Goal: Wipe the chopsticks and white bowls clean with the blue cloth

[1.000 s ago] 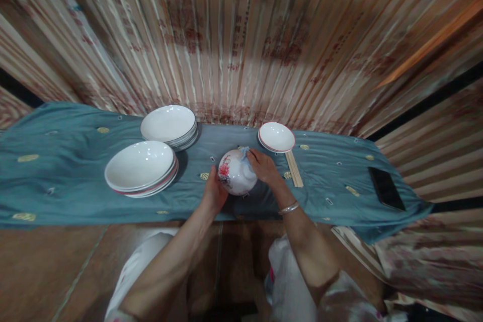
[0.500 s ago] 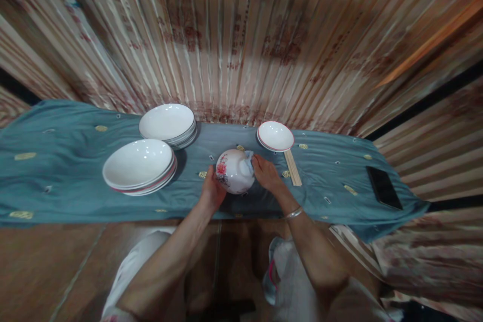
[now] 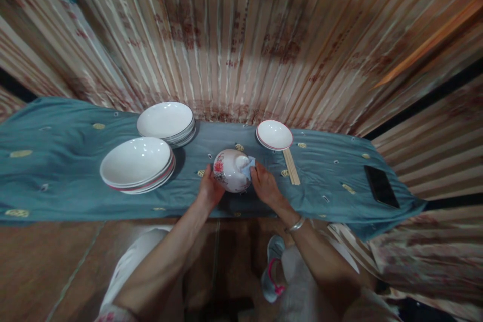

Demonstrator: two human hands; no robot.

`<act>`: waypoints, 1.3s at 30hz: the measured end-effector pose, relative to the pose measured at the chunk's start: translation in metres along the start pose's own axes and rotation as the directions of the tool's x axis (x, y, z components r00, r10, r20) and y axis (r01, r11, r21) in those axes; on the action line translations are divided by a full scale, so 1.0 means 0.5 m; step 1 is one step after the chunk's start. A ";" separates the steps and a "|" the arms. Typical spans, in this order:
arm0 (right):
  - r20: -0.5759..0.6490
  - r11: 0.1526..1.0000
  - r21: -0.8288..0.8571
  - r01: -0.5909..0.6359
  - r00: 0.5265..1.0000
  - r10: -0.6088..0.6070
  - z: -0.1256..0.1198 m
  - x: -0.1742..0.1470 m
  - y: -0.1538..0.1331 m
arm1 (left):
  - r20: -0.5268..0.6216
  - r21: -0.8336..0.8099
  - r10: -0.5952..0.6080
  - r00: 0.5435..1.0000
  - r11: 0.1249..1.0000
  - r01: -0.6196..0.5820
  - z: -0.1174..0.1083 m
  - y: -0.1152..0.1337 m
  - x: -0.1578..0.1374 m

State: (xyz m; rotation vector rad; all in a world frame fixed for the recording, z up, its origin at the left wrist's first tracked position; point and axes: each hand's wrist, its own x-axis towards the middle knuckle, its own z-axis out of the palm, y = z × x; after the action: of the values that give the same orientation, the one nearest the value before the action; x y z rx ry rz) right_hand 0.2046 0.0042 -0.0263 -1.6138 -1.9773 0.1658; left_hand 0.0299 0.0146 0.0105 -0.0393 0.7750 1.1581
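A white bowl with a red flower pattern is held tilted above the table's front half, its underside and foot ring towards me. My left hand grips its left side, with the fingers partly hidden behind it. In my right hand is a pale blue cloth, pinched and pressed against the bowl near the foot ring. Some of the right fingers are hidden. Behind the right hand stands a small stack of white dishes with red rims, and chopsticks lie beside it.
On the left stand a stack of large white bowls and, behind it, a stack of white plates. A black phone lies at the right. A blue-green cloth covers the table; a pleated curtain hangs behind.
The pale blue cloth has moved slightly down and left over the bowl's base, and more of it shows. My right hand has shifted slightly downwards. My left hand keeps its hold.
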 end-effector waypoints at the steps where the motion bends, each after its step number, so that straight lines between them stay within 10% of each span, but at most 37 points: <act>1: -0.004 1.000 -0.005 0.006 1.000 -0.006 -0.001 -0.006 -0.004 | -0.008 0.001 0.002 1.000 1.000 -0.002 0.001 0.000 0.000; 21: 0.040 0.927 -0.301 0.224 0.974 -0.222 -0.021 -0.088 -0.071 | -0.002 0.016 0.015 1.000 1.000 -0.015 -0.004 0.001 0.009; 39: 0.089 0.764 -0.305 0.569 0.816 -0.572 -0.005 -0.057 -0.138 | -0.013 0.045 0.006 1.000 0.999 -0.006 0.000 0.004 -0.005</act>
State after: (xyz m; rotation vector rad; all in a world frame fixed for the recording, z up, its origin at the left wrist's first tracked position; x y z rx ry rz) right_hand 0.1499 -0.0410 -0.0038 -1.0910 -2.4870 -0.4230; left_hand 0.0275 0.0133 0.0127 -0.0072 0.8129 1.1469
